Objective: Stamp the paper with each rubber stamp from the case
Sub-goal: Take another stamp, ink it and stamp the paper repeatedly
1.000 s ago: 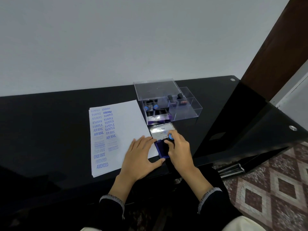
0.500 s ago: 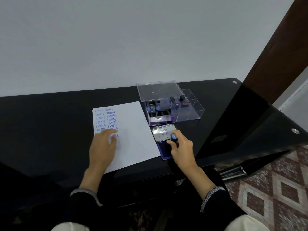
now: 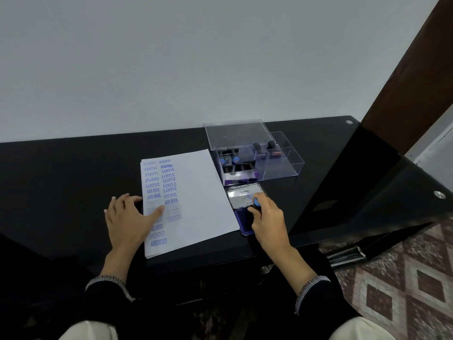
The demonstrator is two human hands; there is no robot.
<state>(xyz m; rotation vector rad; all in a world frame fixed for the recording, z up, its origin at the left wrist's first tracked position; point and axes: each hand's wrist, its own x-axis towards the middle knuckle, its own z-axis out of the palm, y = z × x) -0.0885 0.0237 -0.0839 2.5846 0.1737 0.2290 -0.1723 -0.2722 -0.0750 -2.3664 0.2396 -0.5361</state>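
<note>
Step in hand: inking. Right hand (image 3: 268, 218) pinches a blue-topped stamp (image 3: 257, 201) on the ink pad (image 3: 242, 218), right of the paper (image 3: 196, 192); left hand (image 3: 128, 217), fingers spread, lies flat on the paper's left edge. Next: carry the stamp left to a bare patch and press squarely; case (image 3: 259, 163) sits just beyond the pad.

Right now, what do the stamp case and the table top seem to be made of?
Stamp case: looks like clear hard plastic, glossy; the stamps inside show through its walls and raised lid. Table top: black and very glossy, probably glass or lacquered board; round metal fittings sit near its right edge, which suggests glass, but I cannot be sure.
</note>
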